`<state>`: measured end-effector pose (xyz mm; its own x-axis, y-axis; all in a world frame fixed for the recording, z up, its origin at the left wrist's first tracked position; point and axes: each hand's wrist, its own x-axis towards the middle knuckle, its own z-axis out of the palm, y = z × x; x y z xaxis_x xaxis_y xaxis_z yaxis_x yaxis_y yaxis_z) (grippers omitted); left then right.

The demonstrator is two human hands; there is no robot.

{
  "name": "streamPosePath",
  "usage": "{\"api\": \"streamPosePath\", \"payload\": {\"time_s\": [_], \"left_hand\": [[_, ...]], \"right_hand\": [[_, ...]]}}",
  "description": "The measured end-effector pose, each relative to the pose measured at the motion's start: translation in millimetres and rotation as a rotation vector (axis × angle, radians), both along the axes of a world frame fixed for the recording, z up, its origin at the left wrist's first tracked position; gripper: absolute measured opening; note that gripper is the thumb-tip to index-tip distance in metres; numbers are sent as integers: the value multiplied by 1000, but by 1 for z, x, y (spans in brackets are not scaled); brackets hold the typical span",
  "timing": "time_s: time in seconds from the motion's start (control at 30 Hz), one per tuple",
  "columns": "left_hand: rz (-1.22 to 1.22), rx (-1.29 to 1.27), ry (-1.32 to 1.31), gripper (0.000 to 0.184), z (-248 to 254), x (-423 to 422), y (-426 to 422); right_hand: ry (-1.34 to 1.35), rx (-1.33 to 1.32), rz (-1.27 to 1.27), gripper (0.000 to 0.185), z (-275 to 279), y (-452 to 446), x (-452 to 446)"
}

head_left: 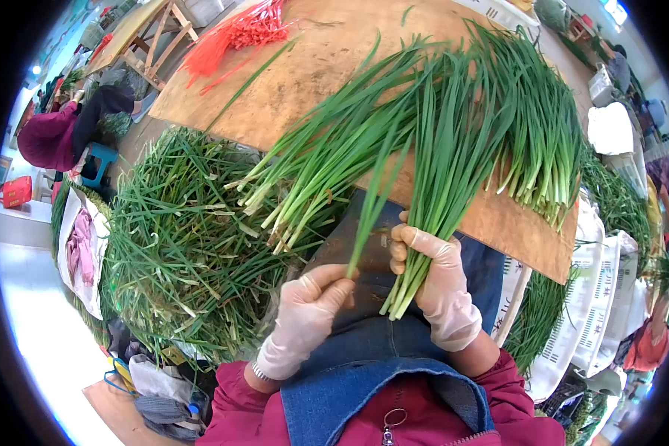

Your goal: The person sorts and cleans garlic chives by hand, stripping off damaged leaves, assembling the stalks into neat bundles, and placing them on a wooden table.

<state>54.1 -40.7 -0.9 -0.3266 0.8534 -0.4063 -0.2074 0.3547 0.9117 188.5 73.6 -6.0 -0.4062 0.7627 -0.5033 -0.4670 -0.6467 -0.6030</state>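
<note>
My right hand (444, 286), in a thin whitish glove, is closed around the lower stems of a bunch of garlic chives (442, 178). The pale cut ends stick out below the fist and the green leaves fan upward over the board. My left hand (307, 316), gloved too, pinches the lower end of a single chive stalk (366, 223) between thumb and forefinger, left of the bunch. Loose chives (305, 163) lie at the board's near edge with their ends overhanging. A thicker pile of chives (543, 141) rests on the right side.
The wooden board (275, 97) carries red ties (245, 33) at its far side. A big heap of chive trimmings (178, 245) stands at left. White plastic crates (583, 312) are stacked at right. Another person (56, 137) sits at far left near a blue stool (99, 163).
</note>
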Motion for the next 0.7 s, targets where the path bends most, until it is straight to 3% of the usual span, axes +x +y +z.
{"api": "streamPosePath", "payload": {"time_s": [0.07,0.2,0.3,0.33,0.4,0.5,0.57,0.63,0.7], "left_hand": [[-61,68,6,18,2,7,2],[-208,336,662,18,-4,17,11],[-289,419,695,14,8,1,16],[-141,427,751,11,7,-10,15],[173,323,958,9,11,-31,18],[124,-76,1295,22,11,-56,19],[32,-147,1187,25,-6,-63,23],[84,-51,881,17,-21,-64,26],[121,-48,730,15,-24,-58,32]], "right_hand": [[-3,42,57,31,-2,-4,-2],[-44,4,93,34,4,-5,-7],[-42,-32,92,29,6,-2,-3],[-23,-38,81,26,8,2,-1],[78,-83,54,27,11,8,5],[407,-88,59,28,20,14,13],[514,-100,64,26,19,17,15],[538,-102,65,26,13,17,12],[440,-141,75,26,6,14,8]]}}
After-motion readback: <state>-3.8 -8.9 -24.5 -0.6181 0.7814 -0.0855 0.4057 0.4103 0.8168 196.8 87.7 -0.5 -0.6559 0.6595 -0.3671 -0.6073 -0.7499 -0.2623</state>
